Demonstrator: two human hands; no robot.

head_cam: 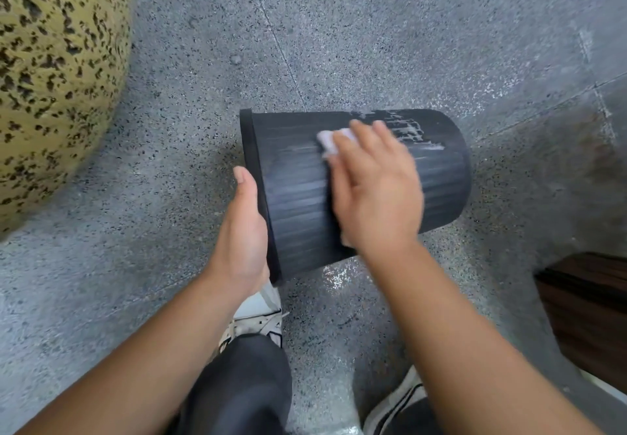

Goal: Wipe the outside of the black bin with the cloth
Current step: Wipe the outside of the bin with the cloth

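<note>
A ribbed black bin [298, 203] lies on its side above the floor, its rim to the left and its base to the right. My left hand [242, 231] grips the rim at the open end. My right hand [376, 190] presses flat on the bin's upper side, with a pale cloth [327, 139] under the palm and fingers; only its far corner and a small bit near the wrist show. Wet streaks mark the bin wall [407, 129] beyond my fingertips.
Speckled grey stone floor [373, 27] all around, with a wet patch [334, 276] under the bin. A large yellow spotted rounded object [51, 78] bulges at the left. A dark wooden piece of furniture [590, 315] stands at the right. My shoes [258, 326] are below the bin.
</note>
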